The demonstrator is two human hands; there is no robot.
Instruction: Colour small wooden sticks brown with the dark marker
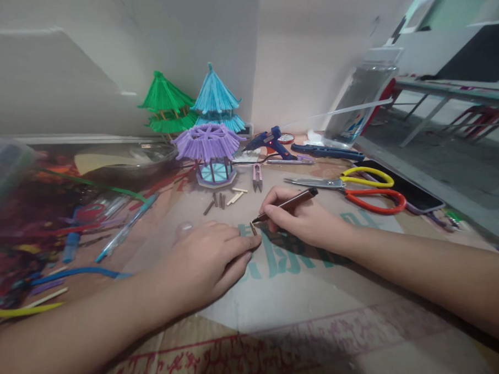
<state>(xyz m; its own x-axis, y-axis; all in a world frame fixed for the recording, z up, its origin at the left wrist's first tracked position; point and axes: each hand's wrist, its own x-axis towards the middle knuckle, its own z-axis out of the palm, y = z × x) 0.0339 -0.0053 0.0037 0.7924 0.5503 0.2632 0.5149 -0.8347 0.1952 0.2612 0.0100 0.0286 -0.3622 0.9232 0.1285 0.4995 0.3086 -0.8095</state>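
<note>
My right hand (293,216) is closed around a dark marker pen (290,203), its tip down at a short wooden stick (253,229). Most of that stick looks brown, with a pale end by the pen tip. My left hand (213,257) pins the stick to the work surface with its fingertips, the fingers held close together. Beyond my hands lie several short brown sticks (216,200) and a few pale sticks (236,197). Behind them stands a small pavilion model with a purple fringed roof (209,144) and a light blue base.
Green (166,98) and blue (214,92) tiered roofs stand at the back. Nearby are a hot glue gun (272,143), thread snips (257,177), a utility knife (327,152), scissors (375,199), a phone (402,185) and a clear jar (363,104). Pipe cleaners (80,271) clutter the left.
</note>
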